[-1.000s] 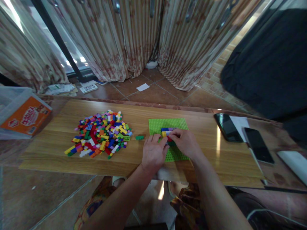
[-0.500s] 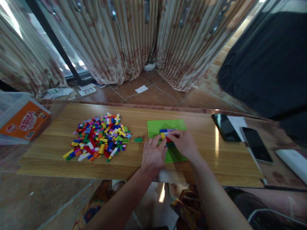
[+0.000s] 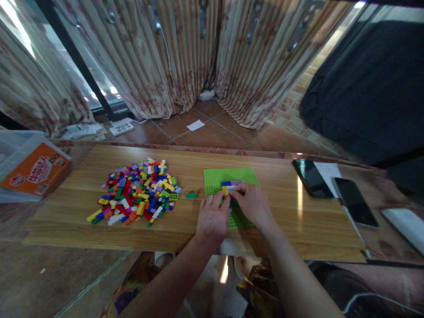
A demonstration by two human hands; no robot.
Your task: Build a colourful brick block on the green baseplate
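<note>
The left hand [image 3: 212, 221] covers the near left corner of the green baseplate [image 3: 212, 176], which lies on a wooden board [image 3: 281, 240]; the right hand [image 3: 252, 202] reaches over the baseplate's right part. Their fingertips come close together at the built bricks [image 3: 228, 183], set mid-baseplate just beyond the fingers in blue, purple, white and yellow; whether either hand grips a brick cannot be told. A loose green brick [image 3: 191, 195] lies just left of the baseplate, a mixed brick pile [image 3: 139, 194] farther left. Right of the baseplate lie two dark phones [image 3: 313, 178], with no readable marking. Well left of it, a clear plastic box [image 3: 16, 143] bears an orange label [image 3: 36, 172] with white Chinese characters, blurred, and a barcode-like patch. Beyond the baseplate, to the left, a printed booklet [image 3: 121, 128] shows dark, illegible print.
</note>
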